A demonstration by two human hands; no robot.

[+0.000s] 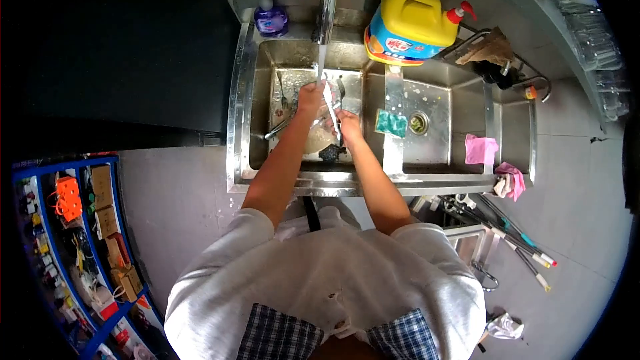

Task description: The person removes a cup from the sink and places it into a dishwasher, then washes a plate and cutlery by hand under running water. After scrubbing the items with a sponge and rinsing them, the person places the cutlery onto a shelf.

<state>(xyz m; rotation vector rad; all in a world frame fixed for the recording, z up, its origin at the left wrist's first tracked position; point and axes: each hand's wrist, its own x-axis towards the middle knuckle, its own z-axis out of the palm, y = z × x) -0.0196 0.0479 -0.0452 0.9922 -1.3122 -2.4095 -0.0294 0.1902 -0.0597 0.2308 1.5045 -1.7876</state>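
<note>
Left-hand grip (310, 98): fingers bent in close at the upper end of a pale strip (330, 102), narrow and seemingly holding it.
Right-hand grip (349, 127): fingers curled inward at the strip's lower end – whether they close on it, I cannot tell.
Forearms: bare, reaching forward over the sink's front rim and drawing together; the left hand sits farther from the body than the right.
Pale strip: long, narrow and whitish, slanting between the hands above the left basin (261, 83); its material is unclear.
Faucet (327, 17): shiny metal, a thin stream of water dropping beside the left hand.
Left basin: wet brushed steel, square-cornered, with a slim metal fork (283, 92) near the left wall.
Scrubber (330, 153): dark, rough and rounded, near the front wall below the right hand.
Sponge (391, 123): green, porous and rectangular, lying on the steel divider (393, 153).
Right basin (433, 150): speckled steel around a round drain (419, 123).
Cloth (481, 150): soft pink fabric, draped at the right basin's far right.
Jug (412, 27): bulky yellow plastic with a red pump, behind the divider.
Bottle (271, 21): purple and rounded – at the back left corner.
</note>
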